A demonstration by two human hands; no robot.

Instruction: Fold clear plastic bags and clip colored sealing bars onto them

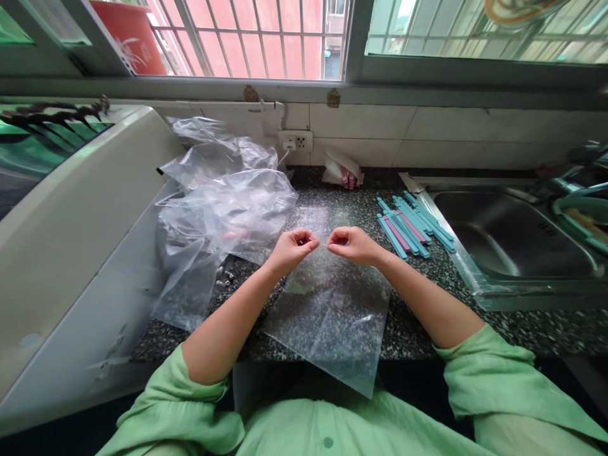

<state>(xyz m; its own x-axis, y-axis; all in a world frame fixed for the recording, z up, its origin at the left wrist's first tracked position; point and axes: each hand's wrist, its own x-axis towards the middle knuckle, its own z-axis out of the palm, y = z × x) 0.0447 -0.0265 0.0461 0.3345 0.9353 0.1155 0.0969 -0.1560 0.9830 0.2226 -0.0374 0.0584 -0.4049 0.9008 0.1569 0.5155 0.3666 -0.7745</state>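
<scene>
A flat clear plastic bag [339, 316] lies on the speckled dark counter, its lower corner hanging past the front edge. My left hand [297, 246] is closed in a pinch at the bag's upper part. Facing it, my right hand [352, 244] pinches there too, fingertips a small gap from the left ones. A thin, clear bit of plastic shows faintly between them. To the left is a crumpled heap of clear plastic bags [232, 196]. Blue and pink plastic strips [413, 221] lie in a loose pile on the right.
A metal sink [503, 234] is set into the counter [532, 329] at right. A white appliance side [95, 253] bounds the left. Against the tiled wall sit a small bag of pink strips [342, 170] and a socket with a plug [295, 142]. Small shiny bits [227, 277] lie near the heap.
</scene>
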